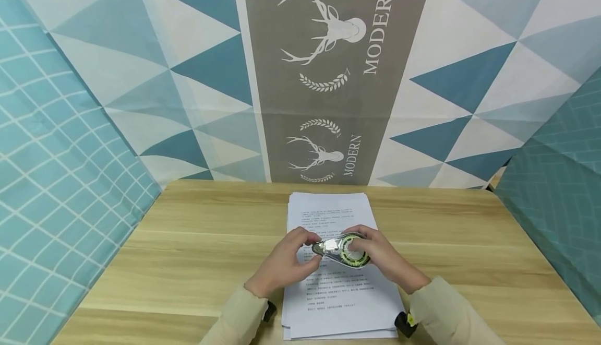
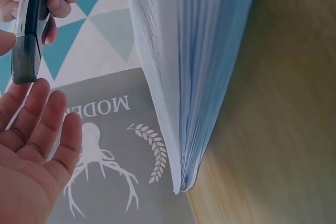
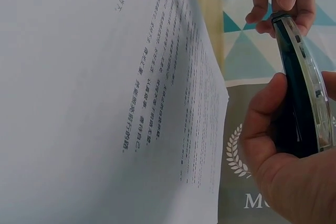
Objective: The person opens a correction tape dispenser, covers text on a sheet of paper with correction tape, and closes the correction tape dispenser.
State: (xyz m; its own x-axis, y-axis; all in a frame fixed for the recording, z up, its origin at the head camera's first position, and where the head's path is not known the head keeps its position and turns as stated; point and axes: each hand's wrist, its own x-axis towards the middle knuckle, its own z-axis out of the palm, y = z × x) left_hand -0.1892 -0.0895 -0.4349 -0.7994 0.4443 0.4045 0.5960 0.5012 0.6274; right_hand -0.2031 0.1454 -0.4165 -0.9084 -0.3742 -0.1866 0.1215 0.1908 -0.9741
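The right hand (image 1: 382, 259) grips the correction tape dispenser (image 1: 341, 250) by its round end above the stack of printed paper (image 1: 345, 308) — near the table's (image 1: 188, 251) front edge; left hand (image 1: 286, 264) fingers pinch its narrow tip.

Bare hands (image 1: 286, 261); pale cream long sleeves (image 1: 235, 316); black wrist-mounted cameras (image 1: 405, 323).

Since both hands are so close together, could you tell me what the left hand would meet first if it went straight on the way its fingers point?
Probably the narrow tip of the correction tape dispenser, directly ahead of the left hand.
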